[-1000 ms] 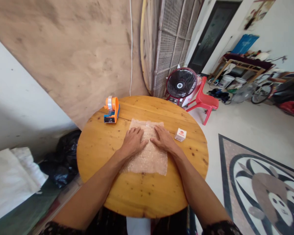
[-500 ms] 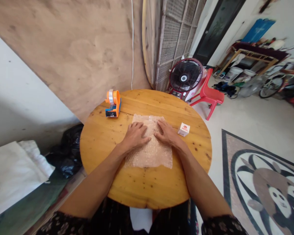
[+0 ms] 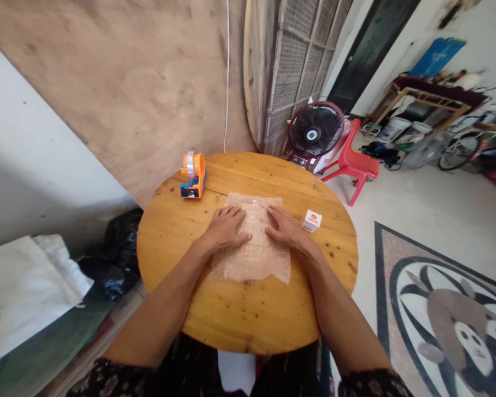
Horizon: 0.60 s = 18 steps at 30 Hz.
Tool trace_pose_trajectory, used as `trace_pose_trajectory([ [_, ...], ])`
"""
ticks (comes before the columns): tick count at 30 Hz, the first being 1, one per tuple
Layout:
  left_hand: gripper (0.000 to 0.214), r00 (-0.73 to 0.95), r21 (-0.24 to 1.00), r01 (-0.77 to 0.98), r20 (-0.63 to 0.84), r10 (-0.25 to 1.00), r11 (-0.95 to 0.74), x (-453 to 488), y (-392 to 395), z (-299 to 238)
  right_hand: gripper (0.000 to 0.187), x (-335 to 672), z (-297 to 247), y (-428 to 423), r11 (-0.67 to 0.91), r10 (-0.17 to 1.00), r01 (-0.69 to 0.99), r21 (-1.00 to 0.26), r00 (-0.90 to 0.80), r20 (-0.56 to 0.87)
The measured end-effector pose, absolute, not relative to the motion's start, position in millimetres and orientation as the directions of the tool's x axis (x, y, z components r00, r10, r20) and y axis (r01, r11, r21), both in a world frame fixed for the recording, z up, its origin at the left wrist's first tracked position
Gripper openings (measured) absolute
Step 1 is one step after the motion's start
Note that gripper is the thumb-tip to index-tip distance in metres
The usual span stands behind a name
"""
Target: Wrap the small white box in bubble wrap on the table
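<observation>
A sheet of clear bubble wrap (image 3: 252,259) lies flat in the middle of the round wooden table (image 3: 248,320). My left hand (image 3: 228,227) rests on its left side, palm down with the fingers spread. On the right side my right hand (image 3: 284,226) lies the same way, fingers stretched toward the far edge. Neither hand grips anything. Right of my right hand stands a small white box (image 3: 311,220) with a red label. An orange and blue tape dispenser (image 3: 193,176) with a roll of clear tape is at the table's far left.
Beyond the table stand a fan (image 3: 314,132) and a red plastic chair (image 3: 353,160). A wooden board (image 3: 128,82) leans behind the table. Black plastic bags (image 3: 116,259) and a white sack (image 3: 28,292) lie at the left. A panda floor pattern (image 3: 450,314) is at the right.
My hands have drawn slightly apart on the bubble wrap, my right hand shifting a little to the right. The far corners of the sheet look flatter. The view has tilted slightly.
</observation>
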<state>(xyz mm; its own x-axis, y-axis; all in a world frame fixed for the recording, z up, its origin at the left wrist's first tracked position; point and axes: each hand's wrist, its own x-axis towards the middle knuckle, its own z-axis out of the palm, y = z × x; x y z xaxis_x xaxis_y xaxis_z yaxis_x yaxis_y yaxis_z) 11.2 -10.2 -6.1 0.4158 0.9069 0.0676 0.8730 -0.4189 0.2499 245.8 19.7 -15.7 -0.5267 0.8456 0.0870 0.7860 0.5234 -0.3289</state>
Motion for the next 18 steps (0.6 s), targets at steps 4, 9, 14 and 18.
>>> trace_pose_trajectory([
  [4, 0.077, 0.477, 0.274, 0.848, -0.026, 0.878, -0.453, 2, -6, -6, 0.066, 248, -18, 21, 0.521, 0.847, 0.787, -0.331, -0.526, 0.084],
  [9, 0.099, 0.530, 0.305, 0.827, -0.144, 0.835, -0.472, -9, 0, -6, 0.067, 248, -18, 22, 0.515, 0.847, 0.785, -0.344, -0.527, 0.067],
  [14, 0.103, 0.552, 0.325, 0.813, -0.166, 0.817, -0.483, -13, 1, -4, 0.067, 250, -17, 22, 0.525, 0.840, 0.778, -0.344, -0.539, 0.063],
  [18, 0.093, 0.546, 0.338, 0.809, -0.127, 0.828, -0.481, -12, -1, -4, 0.066, 250, -16, 22, 0.534, 0.834, 0.770, -0.349, -0.546, 0.071],
])
